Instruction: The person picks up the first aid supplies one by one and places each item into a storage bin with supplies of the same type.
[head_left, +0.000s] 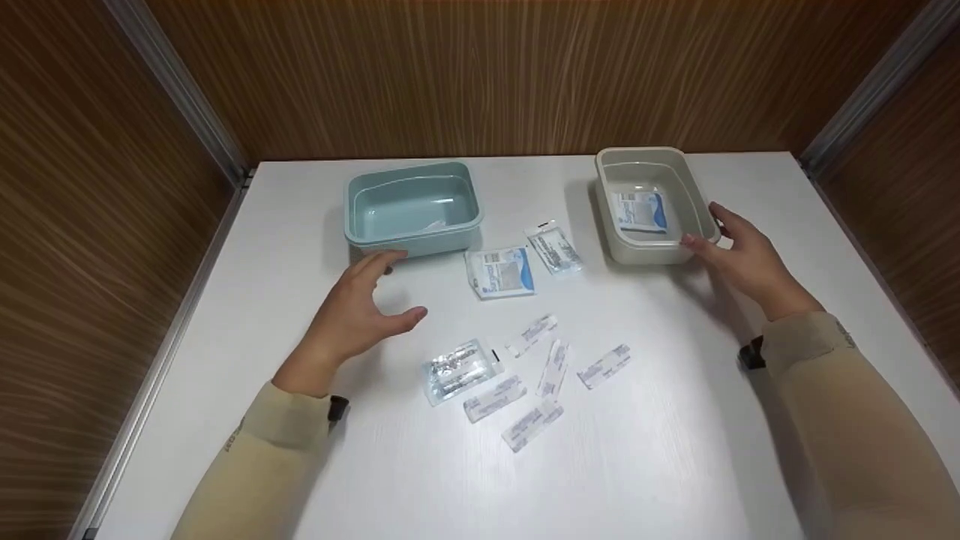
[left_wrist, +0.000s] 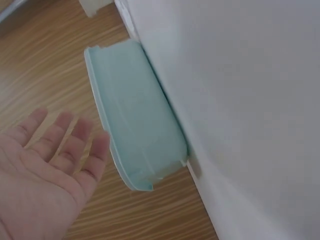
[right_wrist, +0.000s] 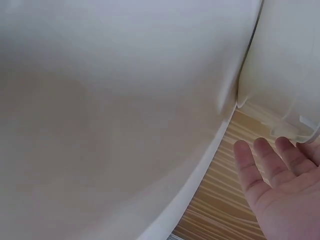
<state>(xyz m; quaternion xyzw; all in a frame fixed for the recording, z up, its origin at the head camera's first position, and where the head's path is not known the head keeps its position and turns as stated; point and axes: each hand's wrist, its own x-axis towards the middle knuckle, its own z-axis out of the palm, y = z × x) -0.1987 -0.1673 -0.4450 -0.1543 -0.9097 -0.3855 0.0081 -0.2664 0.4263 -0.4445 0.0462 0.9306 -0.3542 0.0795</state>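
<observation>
My left hand [head_left: 346, 319] is held over the table with thumb and fingers spread, holding nothing. Its fingertips come close to the near side of a light blue plastic bin [head_left: 416, 244]; in the left wrist view the palm [left_wrist: 37, 185] faces up beside that bin [left_wrist: 135, 110]. My right hand [head_left: 750, 259] is at the near right corner of a beige bin [head_left: 649, 253], thumb at the front rim and fingers along the right side. The right wrist view shows its fingers [right_wrist: 272, 165] fairly straight by the bin's rim. A blue-and-white "Surgical" packet [head_left: 641, 211] lies inside the beige bin.
Between the bins lie another "Surgical" packet [head_left: 500, 273] and a clear-fronted sachet [head_left: 553, 247]. Closer in are a second clear-fronted packet [head_left: 459, 369] and several narrow printed paper strips [head_left: 532, 425]. Wood-grain panels [head_left: 525, 75] enclose the white table [head_left: 637, 465].
</observation>
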